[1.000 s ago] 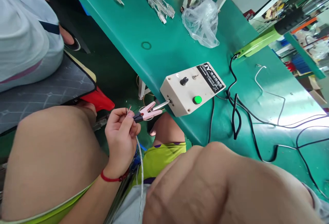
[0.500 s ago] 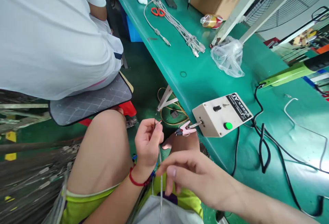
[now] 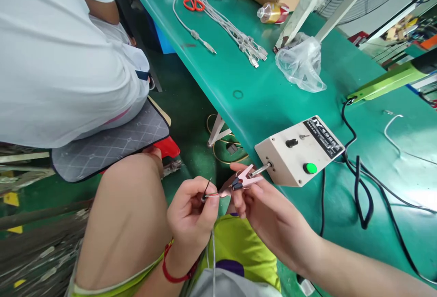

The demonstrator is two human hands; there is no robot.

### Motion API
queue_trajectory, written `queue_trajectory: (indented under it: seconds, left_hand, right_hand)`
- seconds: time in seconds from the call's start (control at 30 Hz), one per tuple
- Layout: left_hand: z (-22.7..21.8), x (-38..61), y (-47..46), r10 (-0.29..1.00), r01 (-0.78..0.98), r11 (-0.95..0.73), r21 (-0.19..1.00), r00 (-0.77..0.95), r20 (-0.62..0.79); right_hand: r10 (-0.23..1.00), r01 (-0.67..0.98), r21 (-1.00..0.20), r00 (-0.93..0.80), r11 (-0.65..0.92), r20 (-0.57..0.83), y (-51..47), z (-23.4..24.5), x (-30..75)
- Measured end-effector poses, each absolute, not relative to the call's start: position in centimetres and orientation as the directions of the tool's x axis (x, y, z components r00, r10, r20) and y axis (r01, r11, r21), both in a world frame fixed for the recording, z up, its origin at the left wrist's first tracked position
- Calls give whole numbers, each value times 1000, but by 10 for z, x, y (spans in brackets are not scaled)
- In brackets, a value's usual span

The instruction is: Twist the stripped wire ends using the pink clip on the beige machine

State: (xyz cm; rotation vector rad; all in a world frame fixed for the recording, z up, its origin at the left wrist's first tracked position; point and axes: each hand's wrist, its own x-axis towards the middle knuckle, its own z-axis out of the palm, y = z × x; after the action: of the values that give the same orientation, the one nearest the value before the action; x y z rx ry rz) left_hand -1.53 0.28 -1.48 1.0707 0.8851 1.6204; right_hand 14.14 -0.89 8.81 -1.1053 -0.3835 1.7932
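My left hand [image 3: 191, 213] is closed in a pinch on the end of a thin grey cable [image 3: 213, 251], whose fine stripped wires stick out towards the right. My right hand [image 3: 264, 210] grips the pink clip [image 3: 245, 178] that projects on a metal shaft from the front of a beige box [image 3: 297, 156]. The box sits at the near edge of the green bench [image 3: 259, 92] and has a green button [image 3: 310, 168] and a black knob. The wire tips almost touch the clip's black jaw.
Black cords [image 3: 358, 183] trail right of the box. A crumpled clear bag [image 3: 300, 62], a bundle of grey cables [image 3: 235, 33], orange scissors [image 3: 193, 4] and a bottle [image 3: 273, 12] lie farther along the bench. A person in white [image 3: 58, 51] sits at the left on a grey cushion.
My right hand rose from in front of my lap and took hold of the pink clip. My left hand brought the wire ends right, up to the clip. The view shifted slightly.
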Motion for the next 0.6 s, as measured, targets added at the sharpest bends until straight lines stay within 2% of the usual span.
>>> queue_trajectory:
  seconds: [0.23, 0.43, 0.6]
  left_hand:
    - [-6, -18, 4, 961, -299, -270, 915, -136, 239]
    - [5, -20, 9, 975, -238, -222, 945, -70, 212]
    - [11, -22, 14, 979, -237, -204, 950, -65, 194]
  right_hand:
    - [826, -751, -479, -152, -453, -543, -10, 87, 140]
    - [795, -759, -464, -114, -457, -596, -11, 86, 138]
    - [773, -699, -518, -79, -493, -629, -11, 78, 140]
